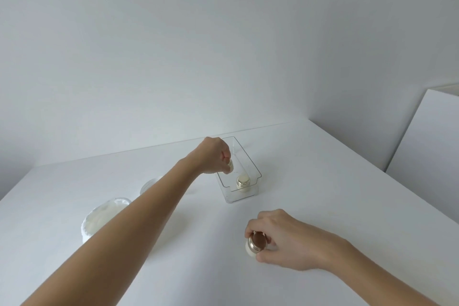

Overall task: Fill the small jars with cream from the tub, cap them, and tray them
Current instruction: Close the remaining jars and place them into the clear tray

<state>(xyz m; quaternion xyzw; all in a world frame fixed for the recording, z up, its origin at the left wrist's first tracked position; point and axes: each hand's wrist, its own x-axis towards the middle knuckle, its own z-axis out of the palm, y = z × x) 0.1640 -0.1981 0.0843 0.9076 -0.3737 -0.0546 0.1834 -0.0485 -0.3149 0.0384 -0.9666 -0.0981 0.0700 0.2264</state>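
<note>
A clear plastic tray (250, 160) stands on the white table past the middle. One capped cream jar with a gold lid (243, 183) sits at its near end. My left hand (215, 155) reaches over the tray's left wall and grips a second small jar (230, 166), mostly hidden by the fingers. Nearer to me, my right hand (280, 236) holds a third capped jar (255, 245) by its gold lid, low over the table. The open tub of white cream (99, 218) stands at the left, partly behind my left forearm.
A round white lid (149, 185) lies behind my left forearm, between the tub and the tray. A white wall runs along the table's far edge. A white panel (427, 146) leans at the right beyond the table.
</note>
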